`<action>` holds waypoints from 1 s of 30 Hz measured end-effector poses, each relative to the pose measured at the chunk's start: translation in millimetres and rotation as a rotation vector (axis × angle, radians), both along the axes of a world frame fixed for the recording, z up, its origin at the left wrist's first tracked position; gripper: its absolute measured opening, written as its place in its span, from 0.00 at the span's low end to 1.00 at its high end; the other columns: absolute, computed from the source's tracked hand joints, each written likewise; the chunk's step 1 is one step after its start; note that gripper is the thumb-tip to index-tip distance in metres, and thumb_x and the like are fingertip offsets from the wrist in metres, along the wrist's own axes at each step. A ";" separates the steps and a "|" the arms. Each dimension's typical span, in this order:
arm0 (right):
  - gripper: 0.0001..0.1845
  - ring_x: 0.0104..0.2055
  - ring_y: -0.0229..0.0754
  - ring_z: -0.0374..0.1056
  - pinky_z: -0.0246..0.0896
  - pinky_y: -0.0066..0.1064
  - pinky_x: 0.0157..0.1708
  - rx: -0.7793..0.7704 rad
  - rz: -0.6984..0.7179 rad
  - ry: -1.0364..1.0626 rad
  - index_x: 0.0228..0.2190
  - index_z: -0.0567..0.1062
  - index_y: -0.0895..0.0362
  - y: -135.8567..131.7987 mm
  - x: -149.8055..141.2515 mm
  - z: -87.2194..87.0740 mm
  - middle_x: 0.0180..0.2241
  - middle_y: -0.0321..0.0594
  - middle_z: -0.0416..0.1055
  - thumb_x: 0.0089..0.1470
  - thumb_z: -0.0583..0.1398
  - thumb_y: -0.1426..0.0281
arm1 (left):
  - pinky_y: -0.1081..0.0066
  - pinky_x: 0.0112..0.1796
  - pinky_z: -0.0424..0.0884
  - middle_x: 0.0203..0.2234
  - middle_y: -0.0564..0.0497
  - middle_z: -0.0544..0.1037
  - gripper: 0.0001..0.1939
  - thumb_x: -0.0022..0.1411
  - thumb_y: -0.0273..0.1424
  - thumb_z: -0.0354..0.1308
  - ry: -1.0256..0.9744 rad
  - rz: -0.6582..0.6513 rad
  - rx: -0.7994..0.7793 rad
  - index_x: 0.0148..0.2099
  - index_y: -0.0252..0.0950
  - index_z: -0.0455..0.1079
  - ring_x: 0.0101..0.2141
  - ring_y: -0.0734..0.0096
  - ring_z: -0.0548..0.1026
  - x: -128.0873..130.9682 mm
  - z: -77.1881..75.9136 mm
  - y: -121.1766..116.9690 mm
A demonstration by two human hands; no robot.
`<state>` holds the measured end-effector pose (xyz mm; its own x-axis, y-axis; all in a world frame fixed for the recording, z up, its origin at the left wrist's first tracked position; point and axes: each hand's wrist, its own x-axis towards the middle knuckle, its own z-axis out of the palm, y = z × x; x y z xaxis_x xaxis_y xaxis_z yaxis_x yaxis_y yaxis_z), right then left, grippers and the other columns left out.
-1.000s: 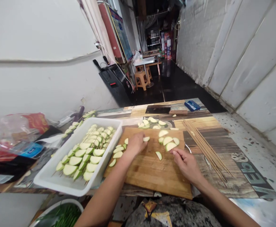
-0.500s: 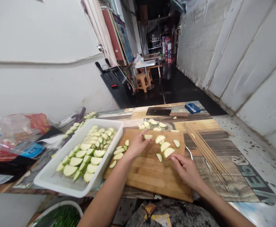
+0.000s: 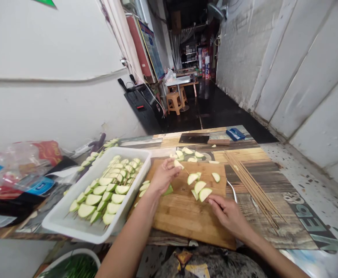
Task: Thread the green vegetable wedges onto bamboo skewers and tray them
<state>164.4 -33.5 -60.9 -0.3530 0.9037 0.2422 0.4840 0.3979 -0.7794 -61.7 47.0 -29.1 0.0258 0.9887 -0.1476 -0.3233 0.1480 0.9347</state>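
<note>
My left hand [image 3: 162,175] is over the wooden cutting board [image 3: 186,216], its fingers pinched on a pale green vegetable slice [image 3: 178,164] at the tip of a thin skewer. My right hand [image 3: 228,213] grips the near end of that skewer [image 3: 196,181], which carries three slices [image 3: 199,186] above the board. One loose slice [image 3: 215,177] lies on the board to the right. More slices [image 3: 144,186] lie at the board's left edge.
A white tray [image 3: 70,226] of skewered slices stands left of the board. Bare bamboo skewers [image 3: 250,181] lie to the right. A heap of slices [image 3: 187,153], a cleaver [image 3: 197,138] and a blue object [image 3: 235,134] sit beyond. Plastic bags [image 3: 21,166] crowd the left.
The slices on the skewer have lifted and shifted left toward the board's middle. My left hand picked a slice from the board and brought it to the skewer's tip.
</note>
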 end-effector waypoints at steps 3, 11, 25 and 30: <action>0.13 0.30 0.38 0.70 0.59 0.25 0.29 0.009 -0.009 0.017 0.33 0.73 0.58 -1.3 1.2 2.5 0.29 0.38 0.75 0.58 0.50 0.68 | 0.82 0.24 0.63 0.24 0.55 0.72 0.21 0.43 0.27 0.67 -0.086 -0.004 -0.018 0.40 0.33 0.64 0.22 0.84 0.67 -2.1 0.2 0.2; 0.13 0.32 0.39 0.71 0.59 0.24 0.31 0.015 0.007 0.018 0.33 0.74 0.57 -3.5 3.0 8.2 0.30 0.39 0.75 0.58 0.50 0.69 | 0.78 0.26 0.70 0.28 0.51 0.72 0.20 0.51 0.28 0.62 -0.171 -0.017 -0.099 0.47 0.34 0.67 0.27 0.77 0.73 -0.1 4.3 -2.0; 0.14 0.30 0.38 0.69 0.58 0.24 0.29 0.002 0.029 0.009 0.32 0.74 0.57 -4.1 -0.9 11.7 0.29 0.38 0.74 0.59 0.49 0.69 | 0.86 0.20 0.64 0.26 0.50 0.71 0.07 0.54 0.21 0.57 -0.222 0.120 -0.145 0.38 0.27 0.71 0.22 0.85 0.68 2.7 5.5 1.4; 0.14 0.32 0.39 0.71 0.60 0.25 0.31 0.001 0.031 0.016 0.34 0.75 0.57 -3.5 -1.5 11.5 0.31 0.39 0.75 0.58 0.50 0.68 | 0.87 0.19 0.64 0.24 0.51 0.70 0.05 0.55 0.22 0.57 -0.237 0.139 -0.168 0.36 0.27 0.71 0.22 0.84 0.69 5.7 8.1 1.1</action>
